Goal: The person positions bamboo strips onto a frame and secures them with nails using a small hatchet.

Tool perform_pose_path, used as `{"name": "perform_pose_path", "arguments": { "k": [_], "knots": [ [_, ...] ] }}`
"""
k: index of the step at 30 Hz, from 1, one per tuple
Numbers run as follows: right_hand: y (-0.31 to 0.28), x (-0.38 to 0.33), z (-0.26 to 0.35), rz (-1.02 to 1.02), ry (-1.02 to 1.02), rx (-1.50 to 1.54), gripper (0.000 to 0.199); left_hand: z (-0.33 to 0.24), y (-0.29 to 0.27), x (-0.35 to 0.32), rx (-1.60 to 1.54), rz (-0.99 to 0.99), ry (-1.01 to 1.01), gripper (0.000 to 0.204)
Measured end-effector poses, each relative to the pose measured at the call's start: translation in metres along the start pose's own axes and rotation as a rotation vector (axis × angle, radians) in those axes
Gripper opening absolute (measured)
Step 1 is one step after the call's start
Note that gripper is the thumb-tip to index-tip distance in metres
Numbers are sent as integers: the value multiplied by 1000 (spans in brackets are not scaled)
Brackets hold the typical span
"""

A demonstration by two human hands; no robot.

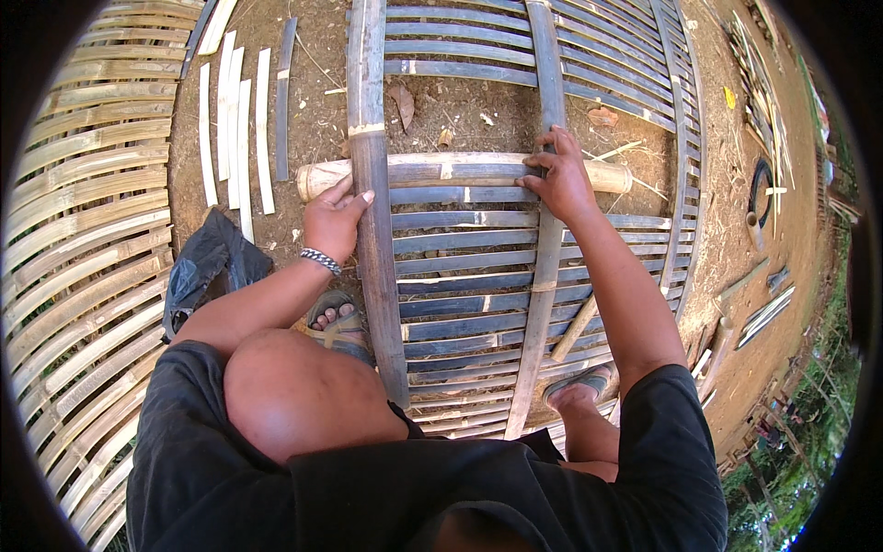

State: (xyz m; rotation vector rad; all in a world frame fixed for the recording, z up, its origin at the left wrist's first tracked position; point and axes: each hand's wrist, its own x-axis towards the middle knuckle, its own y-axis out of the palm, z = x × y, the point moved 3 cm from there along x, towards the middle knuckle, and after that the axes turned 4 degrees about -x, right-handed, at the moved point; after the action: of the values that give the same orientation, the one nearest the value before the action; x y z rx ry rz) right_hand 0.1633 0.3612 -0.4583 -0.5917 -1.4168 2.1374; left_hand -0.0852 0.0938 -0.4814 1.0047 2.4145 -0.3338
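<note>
- Left hand: thumb rests on the left rail, fingers at its outer edge near the pole; whether it grips, cannot tell.
- Right hand: grasps the right rail, fingers curled over it.
- Pole: lies crosswise beneath both rails, ends projecting past them.
- Risk: the pole may roll — uneven dirt or a sideways push would cause it.
- Risk: fingers could be pinched should a rail drop onto the pole.
- Risk: thin slats could crack under a misplaced foot.
- Materials: bamboo throughout — rails long, smooth, grey-brown, pale-ringed; slats flat, narrow, dark; pole rounded, tan, pale-ended.
</note>
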Motion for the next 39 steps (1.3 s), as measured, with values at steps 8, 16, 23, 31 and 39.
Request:
{"name": "perform_pose_path", "arguments": {
  "k": [8,16,23,31,39],
  "knots": [
    [1,2,0,-5,-8,-7,27,8,-8,9,68,40,7,60],
    [0,-3,9,-14,12,2,38,7,-13,15,191,14,-101,56],
    [-10,-26,18,-351,317,199,50,6,-21,16,261,21,-87,52],
    [-24,-114,-28,-470,507,-56,55,0,-15,7,415,22,58,49],
    [20,-202,-26,-522,601,-279,62,-33,-48,-21,620,343,-46,58]
  ]
}}
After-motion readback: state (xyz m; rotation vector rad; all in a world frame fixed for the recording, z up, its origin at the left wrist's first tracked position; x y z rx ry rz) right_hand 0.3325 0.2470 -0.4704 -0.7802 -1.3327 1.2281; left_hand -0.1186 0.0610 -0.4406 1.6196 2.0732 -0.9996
